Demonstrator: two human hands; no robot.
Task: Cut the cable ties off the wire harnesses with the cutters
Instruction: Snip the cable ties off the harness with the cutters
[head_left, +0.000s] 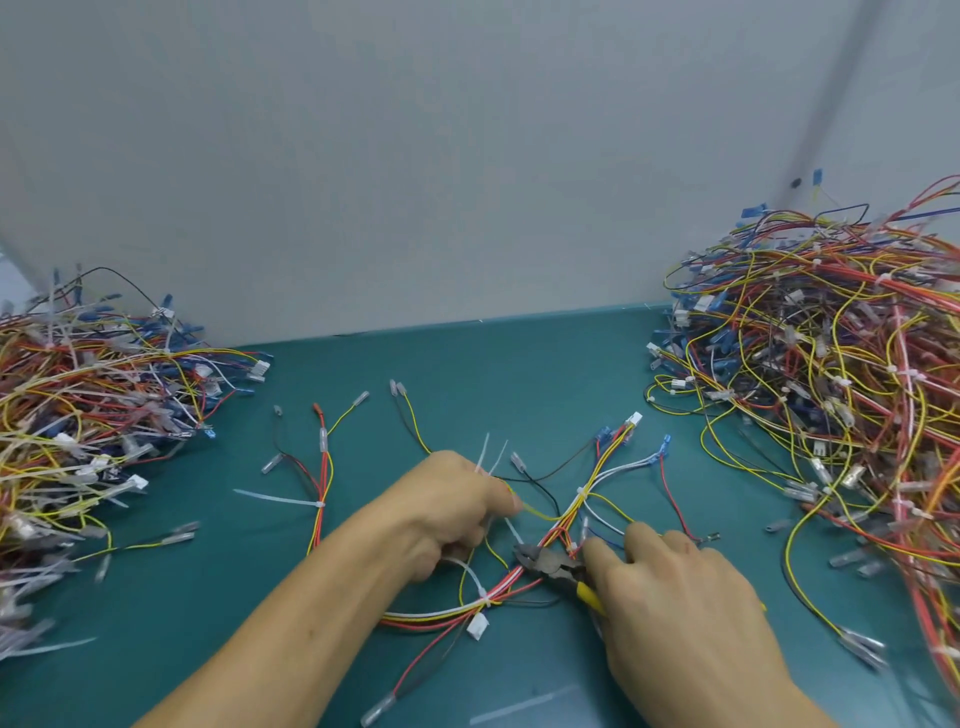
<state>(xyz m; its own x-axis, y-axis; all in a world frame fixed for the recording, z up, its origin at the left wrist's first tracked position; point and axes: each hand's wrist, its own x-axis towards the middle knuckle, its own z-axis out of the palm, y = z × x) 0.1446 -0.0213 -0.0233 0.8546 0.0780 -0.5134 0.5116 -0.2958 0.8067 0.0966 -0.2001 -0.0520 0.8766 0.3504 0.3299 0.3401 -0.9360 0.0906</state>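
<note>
Cutters (550, 560) in right hand (675, 587), harness (581, 493) in left hand (457, 506).

A teal tabletop (519, 364) is spreading out beneath and all around the fingers (605, 558), running beyond them to where a pale grey-white wall (415, 156) is rising, while a grey strip (831, 104) is slanting up that wall far beyond the fingers, to their right.
</note>
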